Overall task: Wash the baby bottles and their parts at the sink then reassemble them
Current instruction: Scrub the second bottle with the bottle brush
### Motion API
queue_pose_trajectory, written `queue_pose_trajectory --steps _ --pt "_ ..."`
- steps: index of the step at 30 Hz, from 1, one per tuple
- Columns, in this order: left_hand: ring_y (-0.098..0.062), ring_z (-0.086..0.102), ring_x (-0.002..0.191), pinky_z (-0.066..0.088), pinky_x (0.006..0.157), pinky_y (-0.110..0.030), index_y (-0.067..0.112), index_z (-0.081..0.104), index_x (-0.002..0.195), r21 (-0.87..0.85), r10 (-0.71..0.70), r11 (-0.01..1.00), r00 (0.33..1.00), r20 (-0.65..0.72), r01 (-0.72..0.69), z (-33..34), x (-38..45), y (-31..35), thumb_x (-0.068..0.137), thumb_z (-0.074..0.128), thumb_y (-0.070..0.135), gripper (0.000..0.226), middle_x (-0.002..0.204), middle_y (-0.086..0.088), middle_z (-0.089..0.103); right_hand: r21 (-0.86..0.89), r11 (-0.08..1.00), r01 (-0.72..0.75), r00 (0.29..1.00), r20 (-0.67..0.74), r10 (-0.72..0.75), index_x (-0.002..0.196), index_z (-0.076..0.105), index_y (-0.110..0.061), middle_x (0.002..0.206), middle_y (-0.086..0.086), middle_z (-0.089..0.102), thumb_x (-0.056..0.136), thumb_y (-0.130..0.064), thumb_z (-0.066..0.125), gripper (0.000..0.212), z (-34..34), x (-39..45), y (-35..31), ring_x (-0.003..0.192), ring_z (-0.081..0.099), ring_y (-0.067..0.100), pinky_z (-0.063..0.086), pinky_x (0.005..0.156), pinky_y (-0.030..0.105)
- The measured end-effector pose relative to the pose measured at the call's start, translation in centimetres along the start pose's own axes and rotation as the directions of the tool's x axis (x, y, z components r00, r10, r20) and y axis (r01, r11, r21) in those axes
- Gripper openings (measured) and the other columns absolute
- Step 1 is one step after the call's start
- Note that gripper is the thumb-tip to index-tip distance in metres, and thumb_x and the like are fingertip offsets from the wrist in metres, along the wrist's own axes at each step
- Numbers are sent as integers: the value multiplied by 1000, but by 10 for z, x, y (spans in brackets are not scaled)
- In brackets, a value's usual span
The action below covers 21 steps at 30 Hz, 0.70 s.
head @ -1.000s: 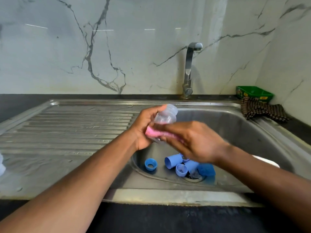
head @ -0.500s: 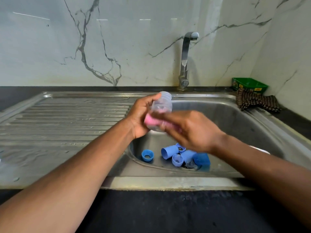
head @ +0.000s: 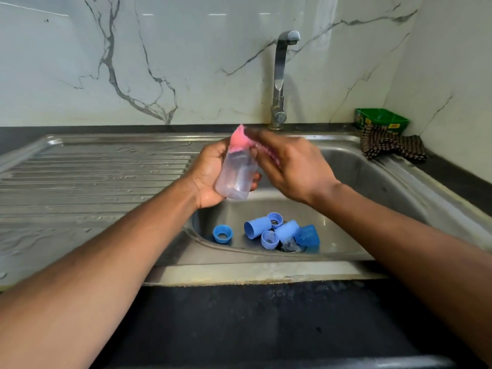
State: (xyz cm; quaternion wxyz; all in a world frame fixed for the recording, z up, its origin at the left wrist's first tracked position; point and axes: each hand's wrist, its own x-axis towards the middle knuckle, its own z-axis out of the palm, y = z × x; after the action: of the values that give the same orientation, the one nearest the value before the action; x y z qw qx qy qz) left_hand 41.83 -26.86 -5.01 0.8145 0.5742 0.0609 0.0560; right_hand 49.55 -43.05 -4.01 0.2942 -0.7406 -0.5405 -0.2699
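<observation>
My left hand [head: 210, 174] grips a clear baby bottle [head: 235, 174] upright over the left edge of the steel sink basin [head: 354, 182]. My right hand [head: 290, 166] holds a pink sponge [head: 238, 141] against the bottle's top; its fingers are blurred. On the basin floor by the drain lie several blue parts: a screw ring [head: 222, 233], caps [head: 257, 227] and a darker blue cap [head: 307, 235], with a clear teat [head: 288, 246] among them.
The tap [head: 279, 75] stands behind the basin, with no water visible. A ribbed wet drainboard [head: 93, 177] lies to the left. A green box [head: 380, 119] and a checked cloth [head: 391, 145] sit at the back right corner. Dark counter edge [head: 266, 320] runs below.
The pink sponge has slid from the bottle's lower body up to its top, with my right hand following. The bottle now stands more upright in my left hand.
</observation>
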Motion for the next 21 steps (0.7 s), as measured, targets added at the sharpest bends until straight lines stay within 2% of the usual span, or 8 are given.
queue_pose_trajectory --steps 3,4,8,13,15,17,19,21 --pt "-18 59 66 50 62 -28 11 66 93 -64 -9 998 998 -57 5 -2 -1 3 88 57 41 32 78 -6 62 27 972 234 942 241 -233 145 48 -30 84 -1 67 103 -37 44 43 6 -21 -16 60 57 19 48 57 32" --pt "-18 60 66 50 62 -27 9 65 95 -88 -13 996 997 -71 7 -4 -1 4 88 56 43 36 79 -7 62 -10 964 265 926 282 -251 146 47 -33 88 0 68 103 -40 41 43 6 -20 -18 62 57 20 44 56 30" --pt "-21 58 67 48 61 -29 11 66 95 -53 17 998 998 -68 -20 -2 -1 1 91 43 46 42 77 -7 63 -136 990 23 996 93 -10 147 40 -40 113 5 71 103 -42 37 45 4 9 -3 93 67 35 51 68 38" --pt "-18 64 67 53 61 -24 9 68 94 -56 42 997 995 -88 -47 -3 0 3 96 45 37 36 77 -7 69 -43 961 274 936 243 -256 145 46 -33 96 7 71 99 -39 42 46 5 -11 -25 73 65 31 46 57 34" --pt "-19 64 66 54 59 -25 12 67 95 -90 72 993 994 -77 -79 -4 -1 6 96 46 38 34 79 -6 68 -87 974 209 971 135 -196 143 50 -31 90 4 71 99 -36 45 44 -1 -1 -15 69 65 31 44 55 33" --pt "-20 62 67 53 58 -27 14 67 98 -101 114 987 990 -77 -122 -2 0 7 95 50 39 30 83 -7 66 -98 992 79 996 44 -75 144 49 -33 94 1 74 100 -35 47 44 -10 12 -1 79 68 33 50 61 37" --pt "-18 59 61 50 54 -23 14 65 92 -89 112 989 990 -82 -120 0 1 6 93 52 41 30 76 -5 64 -57 995 81 995 70 -77 143 49 -33 93 -3 75 100 -36 48 43 -12 6 0 81 69 30 52 65 36" --pt "-17 57 56 48 51 -22 12 61 81 -117 69 990 996 -63 -76 -1 0 7 92 51 44 35 69 -5 60 35 982 187 968 165 -190 142 51 -31 79 -9 68 101 -37 49 42 -12 -9 -16 67 65 21 47 63 29"
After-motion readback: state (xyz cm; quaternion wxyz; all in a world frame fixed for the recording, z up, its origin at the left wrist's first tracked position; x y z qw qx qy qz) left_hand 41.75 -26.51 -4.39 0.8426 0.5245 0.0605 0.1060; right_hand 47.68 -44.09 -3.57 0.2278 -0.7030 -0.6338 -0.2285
